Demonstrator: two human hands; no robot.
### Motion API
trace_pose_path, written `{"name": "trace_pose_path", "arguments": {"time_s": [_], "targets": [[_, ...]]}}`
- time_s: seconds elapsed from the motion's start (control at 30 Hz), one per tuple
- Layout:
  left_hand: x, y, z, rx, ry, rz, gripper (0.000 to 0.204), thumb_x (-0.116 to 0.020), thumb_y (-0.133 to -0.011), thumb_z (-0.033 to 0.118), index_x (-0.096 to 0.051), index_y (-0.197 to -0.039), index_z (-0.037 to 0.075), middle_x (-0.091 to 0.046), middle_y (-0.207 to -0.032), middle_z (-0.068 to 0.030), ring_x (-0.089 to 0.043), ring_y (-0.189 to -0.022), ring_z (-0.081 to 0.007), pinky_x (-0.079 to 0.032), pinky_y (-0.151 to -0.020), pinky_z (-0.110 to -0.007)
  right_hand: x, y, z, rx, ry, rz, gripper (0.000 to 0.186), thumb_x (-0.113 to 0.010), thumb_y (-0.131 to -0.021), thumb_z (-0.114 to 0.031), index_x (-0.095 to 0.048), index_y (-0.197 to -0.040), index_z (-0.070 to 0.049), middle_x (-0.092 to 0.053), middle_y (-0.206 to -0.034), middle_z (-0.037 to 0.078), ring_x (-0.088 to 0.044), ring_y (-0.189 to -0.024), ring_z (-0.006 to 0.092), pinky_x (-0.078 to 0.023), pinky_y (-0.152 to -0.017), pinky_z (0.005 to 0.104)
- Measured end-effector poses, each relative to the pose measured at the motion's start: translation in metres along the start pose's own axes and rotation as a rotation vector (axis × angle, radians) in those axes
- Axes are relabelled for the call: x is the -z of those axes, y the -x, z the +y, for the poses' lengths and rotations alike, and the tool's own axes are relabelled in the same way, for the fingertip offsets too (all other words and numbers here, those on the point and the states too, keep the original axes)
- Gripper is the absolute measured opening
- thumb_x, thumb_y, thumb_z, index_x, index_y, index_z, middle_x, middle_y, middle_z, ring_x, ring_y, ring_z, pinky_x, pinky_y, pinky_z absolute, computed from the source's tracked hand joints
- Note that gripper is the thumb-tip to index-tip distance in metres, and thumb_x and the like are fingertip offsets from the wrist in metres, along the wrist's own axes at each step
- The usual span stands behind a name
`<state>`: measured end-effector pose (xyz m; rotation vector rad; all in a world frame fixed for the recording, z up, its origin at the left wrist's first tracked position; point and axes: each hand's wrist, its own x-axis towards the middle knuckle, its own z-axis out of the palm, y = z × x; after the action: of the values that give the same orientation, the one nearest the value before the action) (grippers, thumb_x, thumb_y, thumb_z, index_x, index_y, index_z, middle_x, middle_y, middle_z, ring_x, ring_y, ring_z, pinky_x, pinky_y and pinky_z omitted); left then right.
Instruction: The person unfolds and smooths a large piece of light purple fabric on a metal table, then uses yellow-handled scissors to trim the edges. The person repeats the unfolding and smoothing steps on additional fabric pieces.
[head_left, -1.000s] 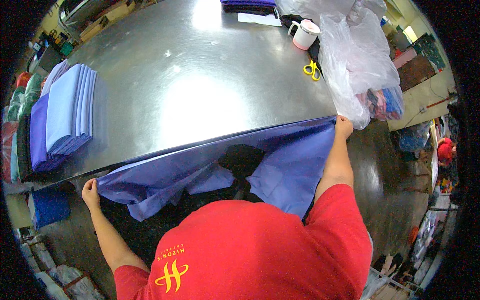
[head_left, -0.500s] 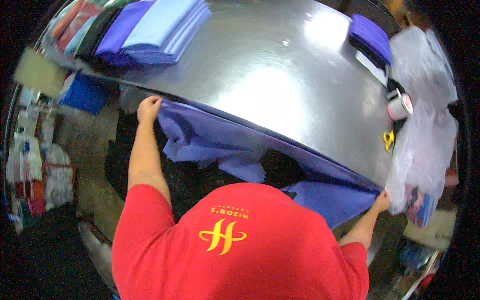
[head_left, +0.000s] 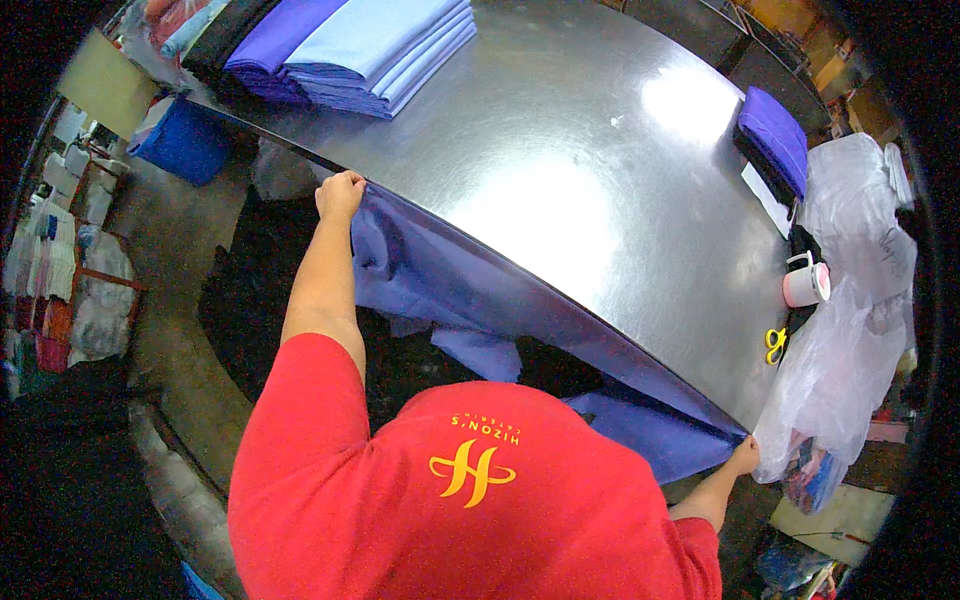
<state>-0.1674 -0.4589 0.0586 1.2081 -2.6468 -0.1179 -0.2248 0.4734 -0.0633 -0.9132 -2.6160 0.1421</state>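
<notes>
A violet-blue cloth (head_left: 450, 265) stretches between my two hands along the near edge of the metal table (head_left: 440, 170), its top edge pulled straight and the rest hanging below. My left hand (head_left: 341, 194) is closed on one corner at the left, close to the table edge. At the near right end of the table, my right hand (head_left: 745, 455) pinches the opposite corner. Part of the hanging cloth is hidden behind my red shirt. A black heap of fabric (head_left: 265, 280) lies beneath the cloth and my left arm.
Folded light-blue cloths (head_left: 375, 45) are stacked at the far left, beside purple ones (head_left: 285, 40). Along the right side are a folded purple cloth (head_left: 773, 135), a white roll (head_left: 803, 285), yellow-handled scissors (head_left: 775, 345) and clear plastic bags (head_left: 845, 290). A blue bin (head_left: 185, 140) stands left.
The cloth hangs flatter and tauter, with fewer folds near my left hand. Both hands keep their grip at the table edge. The whole view has shifted and turned slightly.
</notes>
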Motion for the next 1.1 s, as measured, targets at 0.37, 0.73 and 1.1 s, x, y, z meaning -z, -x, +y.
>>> {"name": "trace_pose_path", "arguments": {"time_s": [0.37, 0.73, 1.1], "targets": [[-0.01, 0.0, 0.0, 0.007, -0.045, -0.025, 0.018, -0.059, -0.078, 0.03, -0.069, -0.088, 0.02, -0.067, -0.089, -0.0068, -0.062, -0.088, -0.0253, -0.045, -0.075, -0.039, 0.007, 0.0, 0.0, -0.021, -0.031, -0.038, 0.031, -0.058, -0.077, -0.037, -0.07, -0.091, -0.013, -0.067, -0.088, 0.011, -0.064, -0.08, 0.0297, -0.048, -0.073, 0.039], [-0.016, 0.065, 0.042, -0.685, 0.082, -0.534, 0.02, -0.062, -0.069, 0.026, -0.069, -0.082, 0.012, -0.065, -0.083, -0.0103, -0.062, -0.077, -0.029, -0.05, -0.071, -0.04, 0.021, 0.045, 0.014, -0.414, 0.006, 0.039, 0.032, -0.054, -0.075, -0.027, -0.068, -0.096, -0.007, -0.065, -0.093, 0.018, -0.062, -0.083, 0.0352, -0.048, -0.075, 0.0432], [-0.008, 0.205, 0.183, -1.233, 0.797, -1.014, 0.013, -0.059, -0.068, 0.014, -0.06, -0.076, 0.003, -0.059, -0.073, -0.0127, -0.059, -0.069, -0.027, -0.047, -0.062, -0.036, 0.134, 0.303, -0.32, 0.96, -0.931, -0.731, 0.037, -0.064, -0.075, -0.012, -0.057, -0.111, -0.006, -0.061, -0.104, 0.012, -0.056, -0.1, 0.0279, -0.042, -0.09, 0.0353]]}}
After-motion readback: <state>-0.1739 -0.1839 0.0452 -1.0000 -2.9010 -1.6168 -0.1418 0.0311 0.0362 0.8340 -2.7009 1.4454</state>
